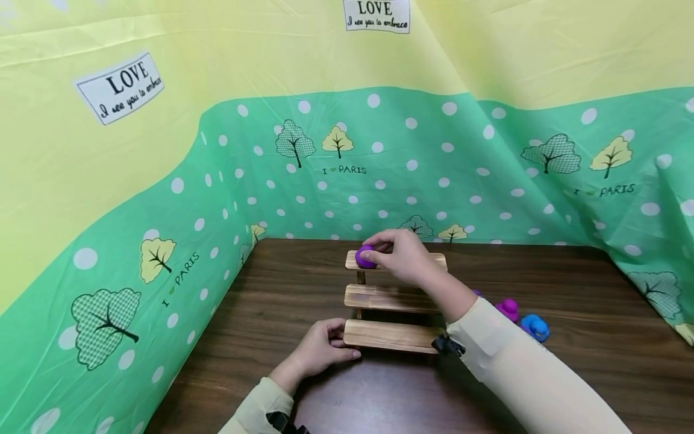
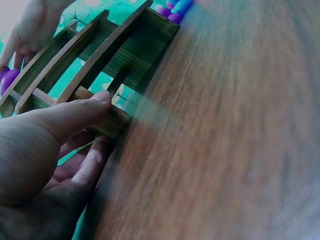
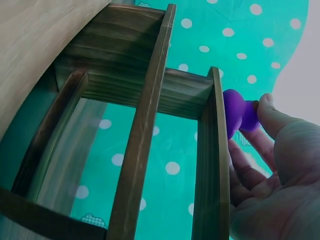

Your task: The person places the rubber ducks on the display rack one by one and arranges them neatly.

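A three-tiered wooden display rack (image 1: 390,335) stands on the dark table. My right hand (image 1: 403,256) reaches over it and pinches a purple rubber duck (image 1: 365,257) between thumb and fingers, at the left end of the top tier. In the right wrist view the duck (image 3: 234,114), seen as two round lobes, sits right against the top board. My left hand (image 1: 320,348) grips the left end of the rack's lowest tier. The left wrist view has that thumb (image 2: 82,114) on the wooden side support, with the other fingers behind and below it.
Right of the rack, on the table (image 1: 575,386), are a magenta duck (image 1: 508,309) and a blue one (image 1: 534,327). Another purple piece (image 1: 476,293) is mostly hidden behind my right forearm. A green and yellow printed cloth (image 1: 347,150) encloses the back and sides.
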Motion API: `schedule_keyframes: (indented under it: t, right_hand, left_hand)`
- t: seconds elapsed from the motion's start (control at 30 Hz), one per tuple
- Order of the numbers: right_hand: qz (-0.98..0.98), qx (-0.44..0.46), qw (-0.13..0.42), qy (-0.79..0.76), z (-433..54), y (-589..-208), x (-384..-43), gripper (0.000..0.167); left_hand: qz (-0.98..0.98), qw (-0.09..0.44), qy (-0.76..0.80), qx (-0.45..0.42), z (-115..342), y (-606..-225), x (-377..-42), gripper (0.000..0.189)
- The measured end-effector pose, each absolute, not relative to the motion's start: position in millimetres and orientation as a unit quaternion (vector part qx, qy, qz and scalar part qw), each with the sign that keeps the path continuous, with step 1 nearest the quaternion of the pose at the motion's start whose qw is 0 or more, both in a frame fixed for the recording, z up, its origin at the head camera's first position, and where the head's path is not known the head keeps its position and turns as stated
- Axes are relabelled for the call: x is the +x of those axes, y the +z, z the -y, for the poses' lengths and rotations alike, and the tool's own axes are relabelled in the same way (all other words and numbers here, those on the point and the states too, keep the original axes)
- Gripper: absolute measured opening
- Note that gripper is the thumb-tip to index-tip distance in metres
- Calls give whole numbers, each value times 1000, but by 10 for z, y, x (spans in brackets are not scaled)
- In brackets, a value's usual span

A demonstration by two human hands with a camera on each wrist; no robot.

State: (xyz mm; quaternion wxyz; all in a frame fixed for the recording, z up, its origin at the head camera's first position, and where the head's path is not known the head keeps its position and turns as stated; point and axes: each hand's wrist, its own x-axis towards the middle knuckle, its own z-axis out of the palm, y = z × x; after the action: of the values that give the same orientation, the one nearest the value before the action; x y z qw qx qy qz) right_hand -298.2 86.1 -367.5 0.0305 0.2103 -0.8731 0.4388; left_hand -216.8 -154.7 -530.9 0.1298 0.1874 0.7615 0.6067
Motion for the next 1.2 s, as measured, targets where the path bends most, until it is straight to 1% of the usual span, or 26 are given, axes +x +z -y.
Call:
schedule_keyframes:
  t: [0.3, 0.67, 1.03, 1.2]
  right_hand:
    - [878, 203, 31, 432, -818, -3691, -2987, 21]
    - [884, 208, 37, 418, -843, -3711, -2964, 30]
    - [878, 199, 44, 434, -1052, -3690, -2873, 32]
    - [877, 192, 54, 438, -1176, -3689, -2837, 29]
  left_hand:
    - [-760, 130, 609, 189, 1537, -5310, -2164, 45]
    - [-758, 127, 610, 193, 1542, -5293, -2162, 46]
    - [-755, 132, 614, 188, 1545, -5303, -2157, 47]
    - [-758, 131, 611, 189, 1539, -5299, -2161, 46]
